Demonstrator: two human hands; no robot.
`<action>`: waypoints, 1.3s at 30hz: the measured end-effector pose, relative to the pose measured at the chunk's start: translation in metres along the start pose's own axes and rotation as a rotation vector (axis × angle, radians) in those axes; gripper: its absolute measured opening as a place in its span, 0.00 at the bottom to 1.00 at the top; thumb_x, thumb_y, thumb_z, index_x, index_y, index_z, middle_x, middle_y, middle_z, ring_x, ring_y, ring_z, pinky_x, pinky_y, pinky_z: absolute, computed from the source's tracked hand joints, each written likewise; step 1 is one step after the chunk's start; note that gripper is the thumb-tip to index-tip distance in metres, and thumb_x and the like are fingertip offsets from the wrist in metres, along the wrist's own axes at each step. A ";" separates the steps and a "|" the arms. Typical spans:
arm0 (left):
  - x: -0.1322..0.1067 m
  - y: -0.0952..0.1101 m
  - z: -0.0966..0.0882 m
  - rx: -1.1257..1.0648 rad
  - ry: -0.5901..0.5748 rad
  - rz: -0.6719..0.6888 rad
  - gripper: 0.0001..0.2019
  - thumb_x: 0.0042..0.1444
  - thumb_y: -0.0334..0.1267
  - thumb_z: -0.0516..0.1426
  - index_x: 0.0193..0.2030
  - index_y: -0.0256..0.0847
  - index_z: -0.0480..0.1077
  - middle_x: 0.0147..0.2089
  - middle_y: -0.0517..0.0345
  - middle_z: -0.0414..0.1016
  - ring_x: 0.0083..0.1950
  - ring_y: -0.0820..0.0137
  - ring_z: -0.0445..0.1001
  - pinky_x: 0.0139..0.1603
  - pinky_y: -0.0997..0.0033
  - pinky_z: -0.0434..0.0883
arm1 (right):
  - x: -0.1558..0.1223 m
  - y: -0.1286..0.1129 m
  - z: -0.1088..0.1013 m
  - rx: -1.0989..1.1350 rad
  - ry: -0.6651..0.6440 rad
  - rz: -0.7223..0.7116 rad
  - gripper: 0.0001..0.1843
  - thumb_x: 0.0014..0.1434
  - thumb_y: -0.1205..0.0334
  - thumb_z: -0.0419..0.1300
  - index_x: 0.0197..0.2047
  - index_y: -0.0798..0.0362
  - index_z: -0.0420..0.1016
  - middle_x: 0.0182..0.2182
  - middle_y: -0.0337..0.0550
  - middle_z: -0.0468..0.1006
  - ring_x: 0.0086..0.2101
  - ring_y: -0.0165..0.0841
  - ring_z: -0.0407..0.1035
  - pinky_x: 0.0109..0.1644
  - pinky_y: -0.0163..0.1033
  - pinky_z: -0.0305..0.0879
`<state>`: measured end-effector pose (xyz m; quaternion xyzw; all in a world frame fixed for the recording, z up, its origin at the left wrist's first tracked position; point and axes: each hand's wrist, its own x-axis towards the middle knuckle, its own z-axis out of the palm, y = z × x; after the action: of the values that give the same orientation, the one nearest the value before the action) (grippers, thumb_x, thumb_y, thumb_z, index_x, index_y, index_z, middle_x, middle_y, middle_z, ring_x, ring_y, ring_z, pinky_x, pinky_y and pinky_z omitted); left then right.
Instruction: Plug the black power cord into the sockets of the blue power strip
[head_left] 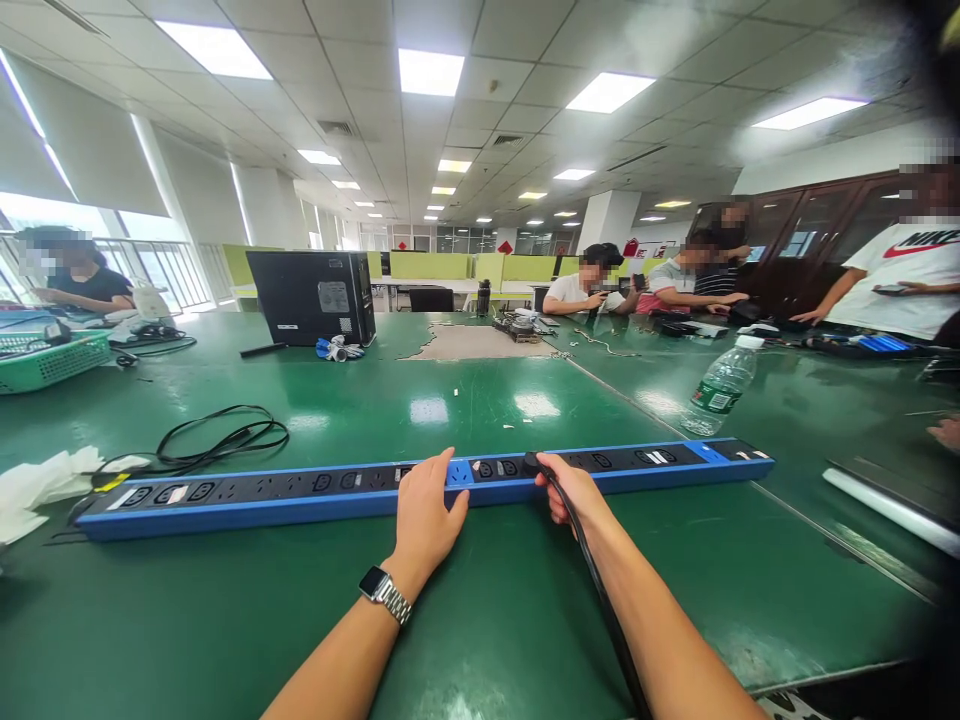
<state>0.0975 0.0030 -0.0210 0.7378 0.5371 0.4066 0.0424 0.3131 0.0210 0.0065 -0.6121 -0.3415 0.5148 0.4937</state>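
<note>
A long blue and black power strip [247, 492] lies across the green table [480, 610] in front of me. My left hand [427, 505], with a watch on the wrist, lies flat on the strip's middle, fingers spread over its top. My right hand [570, 490] is closed on a black plug [532, 463] that sits at a socket on the strip. The plug's black cable [600, 590] runs back along my right forearm toward me.
A water bottle [721, 388] stands tilted behind the strip's right end. A coiled black cord [217, 440] and white paper [37, 485] lie at the left. A black computer case [311, 297] and a green basket [52, 362] stand farther back. Several people work at the far tables.
</note>
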 end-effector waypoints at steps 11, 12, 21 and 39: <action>-0.001 -0.003 0.003 -0.022 0.035 0.006 0.32 0.57 0.38 0.56 0.68 0.43 0.52 0.57 0.48 0.72 0.58 0.60 0.69 0.60 0.53 0.62 | 0.001 0.006 0.004 0.339 -0.150 -0.323 0.21 0.53 0.45 0.61 0.21 0.53 0.68 0.08 0.28 0.55 0.10 0.22 0.50 0.15 0.30 0.51; -0.001 -0.001 0.004 -0.030 0.049 0.022 0.33 0.57 0.39 0.56 0.69 0.43 0.51 0.57 0.48 0.72 0.58 0.60 0.69 0.59 0.53 0.63 | -0.003 0.007 0.009 0.354 -0.214 -0.370 0.22 0.54 0.42 0.60 0.22 0.53 0.68 0.09 0.29 0.57 0.11 0.22 0.51 0.15 0.30 0.52; 0.018 -0.018 -0.035 0.024 0.490 0.072 0.18 0.63 0.40 0.51 0.59 0.42 0.67 0.53 0.48 0.76 0.53 0.63 0.73 0.55 0.61 0.67 | -0.034 0.030 0.052 -0.158 -0.379 -0.627 0.32 0.57 0.34 0.52 0.19 0.54 0.69 0.10 0.33 0.57 0.14 0.24 0.51 0.19 0.33 0.49; 0.007 -0.073 -0.066 0.155 0.220 -0.137 0.17 0.56 0.43 0.55 0.51 0.46 0.75 0.43 0.55 0.81 0.46 0.61 0.77 0.52 0.59 0.68 | -0.020 0.037 0.046 -0.411 -0.192 -0.636 0.27 0.59 0.42 0.51 0.19 0.53 0.67 0.13 0.33 0.58 0.18 0.27 0.55 0.24 0.34 0.51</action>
<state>0.0003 0.0147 -0.0100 0.6515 0.6173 0.4385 -0.0462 0.2601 0.0038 -0.0221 -0.5111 -0.6546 0.3119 0.4615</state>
